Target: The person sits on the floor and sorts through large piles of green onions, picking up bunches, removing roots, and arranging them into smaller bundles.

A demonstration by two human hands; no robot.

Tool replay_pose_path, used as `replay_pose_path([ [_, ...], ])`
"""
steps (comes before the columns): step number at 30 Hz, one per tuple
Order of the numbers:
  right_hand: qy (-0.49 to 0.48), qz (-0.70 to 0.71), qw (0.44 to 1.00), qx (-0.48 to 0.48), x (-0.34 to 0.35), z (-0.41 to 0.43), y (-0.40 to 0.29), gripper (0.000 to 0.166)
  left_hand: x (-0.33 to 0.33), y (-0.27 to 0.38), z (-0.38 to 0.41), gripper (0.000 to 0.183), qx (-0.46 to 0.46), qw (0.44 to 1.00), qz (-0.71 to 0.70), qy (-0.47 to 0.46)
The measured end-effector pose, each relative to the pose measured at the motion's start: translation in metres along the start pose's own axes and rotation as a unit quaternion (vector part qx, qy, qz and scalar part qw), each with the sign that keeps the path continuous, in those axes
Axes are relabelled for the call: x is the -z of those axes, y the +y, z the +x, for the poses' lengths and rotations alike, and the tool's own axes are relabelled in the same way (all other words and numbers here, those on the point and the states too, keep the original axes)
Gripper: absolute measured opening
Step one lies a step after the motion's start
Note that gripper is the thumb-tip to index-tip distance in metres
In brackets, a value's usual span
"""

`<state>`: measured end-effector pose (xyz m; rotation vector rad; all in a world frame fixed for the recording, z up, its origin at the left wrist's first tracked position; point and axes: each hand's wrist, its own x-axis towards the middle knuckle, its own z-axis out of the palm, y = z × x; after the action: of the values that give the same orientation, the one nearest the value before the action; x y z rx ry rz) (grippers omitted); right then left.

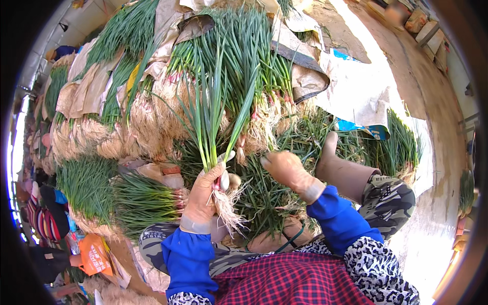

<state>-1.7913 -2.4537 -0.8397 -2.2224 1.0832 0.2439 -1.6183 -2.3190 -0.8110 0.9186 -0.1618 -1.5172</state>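
My left hand (204, 194), in what looks like a thin glove, grips a few spring onions (209, 129) just above their pinkish bases. Their green leaves point away from me, and pale stringy roots (228, 209) hang below the fist. To its right, my right hand (288, 171) hovers with curled fingers over loose green leaves (259, 190). Whether anything is inside those fingers is hidden. Right beyond both hands stands a thick row of spring onions (236, 65), roots towards me.
Trimmed-looking bundles (148, 200) lie left of my knee. More onions (122, 30) sit under sacking (87, 87) at the far left. A rubber boot (343, 171) is on my right, near a white sheet (354, 91). At lower left, a person's hand (75, 260) touches an orange bag (93, 254).
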Motion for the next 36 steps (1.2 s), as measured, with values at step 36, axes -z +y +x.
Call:
replay_pose_path([
  [36,0.355,0.141,0.916,0.119,-0.061,0.041,-0.006,0.016,-0.006,-0.006,-0.004,0.020,0.055,0.996,-0.061,0.019],
])
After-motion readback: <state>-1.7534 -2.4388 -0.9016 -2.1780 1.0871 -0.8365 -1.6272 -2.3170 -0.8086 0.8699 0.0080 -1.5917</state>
